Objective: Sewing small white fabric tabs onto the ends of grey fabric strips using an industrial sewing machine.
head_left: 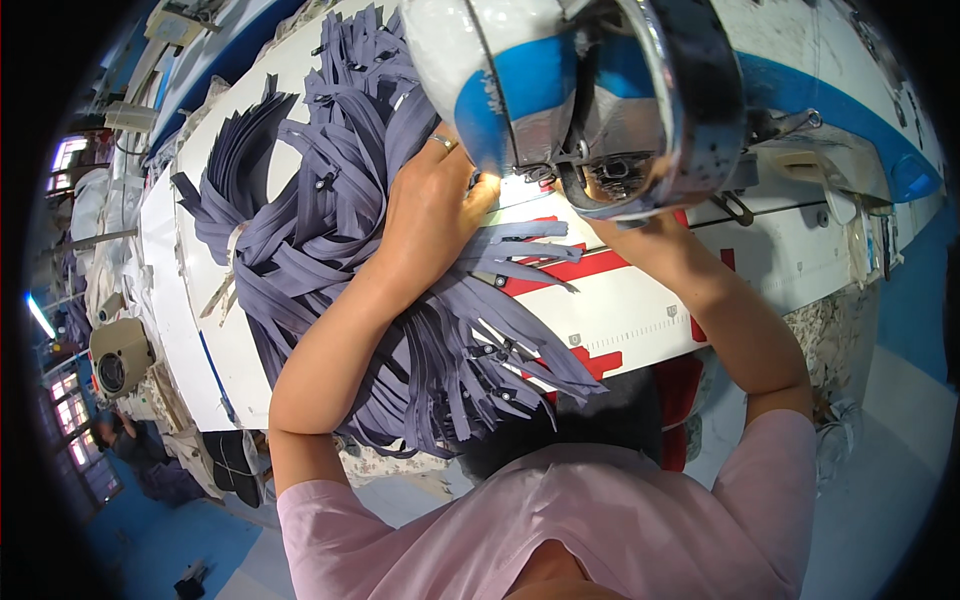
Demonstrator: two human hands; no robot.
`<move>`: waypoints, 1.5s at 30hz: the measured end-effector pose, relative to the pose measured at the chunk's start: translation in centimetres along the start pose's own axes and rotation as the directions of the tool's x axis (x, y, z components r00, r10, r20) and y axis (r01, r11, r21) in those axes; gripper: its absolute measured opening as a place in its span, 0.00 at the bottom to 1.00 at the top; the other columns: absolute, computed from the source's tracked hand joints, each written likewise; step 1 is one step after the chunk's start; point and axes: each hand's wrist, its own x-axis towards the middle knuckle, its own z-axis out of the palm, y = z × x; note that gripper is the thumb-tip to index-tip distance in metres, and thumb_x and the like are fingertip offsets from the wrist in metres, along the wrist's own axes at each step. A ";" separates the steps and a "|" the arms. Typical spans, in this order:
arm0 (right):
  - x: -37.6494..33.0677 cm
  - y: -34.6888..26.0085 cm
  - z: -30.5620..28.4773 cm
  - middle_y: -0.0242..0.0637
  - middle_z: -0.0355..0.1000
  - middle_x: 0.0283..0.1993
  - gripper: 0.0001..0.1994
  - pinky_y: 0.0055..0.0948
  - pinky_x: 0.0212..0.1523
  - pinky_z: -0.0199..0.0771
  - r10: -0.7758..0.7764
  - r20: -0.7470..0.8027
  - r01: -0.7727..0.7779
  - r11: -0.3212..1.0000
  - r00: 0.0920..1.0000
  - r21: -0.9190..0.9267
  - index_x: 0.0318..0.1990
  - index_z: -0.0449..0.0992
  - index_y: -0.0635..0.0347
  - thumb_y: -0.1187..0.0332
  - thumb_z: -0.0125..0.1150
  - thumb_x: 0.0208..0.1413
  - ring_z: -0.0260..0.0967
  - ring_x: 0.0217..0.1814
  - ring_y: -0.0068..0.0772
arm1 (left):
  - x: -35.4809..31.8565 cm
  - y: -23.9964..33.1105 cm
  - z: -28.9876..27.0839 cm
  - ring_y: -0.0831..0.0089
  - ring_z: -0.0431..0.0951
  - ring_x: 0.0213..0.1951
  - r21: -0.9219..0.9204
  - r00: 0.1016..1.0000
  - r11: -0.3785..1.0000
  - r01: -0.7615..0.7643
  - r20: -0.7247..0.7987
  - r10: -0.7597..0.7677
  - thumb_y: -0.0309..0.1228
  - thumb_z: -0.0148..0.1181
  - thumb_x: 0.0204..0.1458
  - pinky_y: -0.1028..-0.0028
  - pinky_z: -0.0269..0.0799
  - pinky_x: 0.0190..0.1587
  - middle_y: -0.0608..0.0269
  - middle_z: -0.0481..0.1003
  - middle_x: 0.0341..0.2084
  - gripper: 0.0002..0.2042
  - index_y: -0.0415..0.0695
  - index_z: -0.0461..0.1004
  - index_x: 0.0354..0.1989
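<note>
A large bundle of grey-purple zippers (330, 230) with small dark sliders lies across the left of the white sewing table (640, 310), its loose ends hanging over the front edge. My left hand (432, 205), with a ring on one finger, rests against the bundle beside the sewing machine (530, 90). Its thumb and fingers are drawn together around a small dark bit that I cannot make out. My right hand (635, 232) reaches in from the right beneath the machine's head, which hides its fingers. The needle area is mostly hidden too.
Red tape strips (590, 265) and a printed ruler scale mark the tabletop. A pale tie (233, 250) binds part of the bundle. At the left stands a beige machine part (120, 355), with cluttered fabric behind it. A person (140, 450) is farther off.
</note>
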 end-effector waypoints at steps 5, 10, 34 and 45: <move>2.3 -0.9 -3.1 0.43 0.52 0.73 0.24 0.46 0.76 0.46 0.316 0.887 -0.078 0.948 0.336 -0.308 0.70 0.53 0.59 0.64 0.42 0.69 0.47 0.77 0.39 | -0.3 0.4 -0.3 0.46 0.77 0.36 -0.030 0.996 0.998 0.052 0.068 -0.050 0.24 0.62 0.48 0.57 0.74 0.38 0.46 0.74 0.39 0.10 0.35 0.74 0.38; 0.8 -0.4 -1.0 0.46 0.68 0.41 0.10 0.47 0.50 0.60 0.216 0.437 -0.221 0.975 0.873 -0.041 0.41 0.68 0.60 0.67 0.56 0.53 0.63 0.47 0.51 | -0.3 0.5 -0.2 0.49 0.77 0.34 0.022 0.999 0.999 -0.030 -0.025 0.031 0.25 0.63 0.49 0.59 0.74 0.35 0.50 0.74 0.40 0.09 0.36 0.75 0.38; -1.0 -2.3 -2.3 0.40 0.76 0.35 0.12 0.30 0.37 0.74 0.242 0.270 -0.325 0.888 0.932 0.326 0.47 0.77 0.63 0.64 0.57 0.65 0.75 0.35 0.31 | -0.2 1.0 -2.3 0.63 0.78 0.31 -0.151 0.977 0.984 -0.096 0.174 0.122 0.36 0.68 0.52 0.67 0.72 0.35 0.59 0.77 0.25 0.12 0.39 0.79 0.35; -1.9 -1.1 -1.4 0.36 0.76 0.40 0.18 0.25 0.37 0.76 -0.043 0.084 0.068 0.940 0.996 -0.334 0.59 0.69 0.57 0.59 0.54 0.67 0.76 0.36 0.29 | 0.0 2.0 -3.3 0.60 0.79 0.26 -0.048 0.940 0.980 0.191 0.295 -0.169 0.32 0.66 0.52 0.68 0.71 0.30 0.53 0.78 0.24 0.10 0.39 0.77 0.37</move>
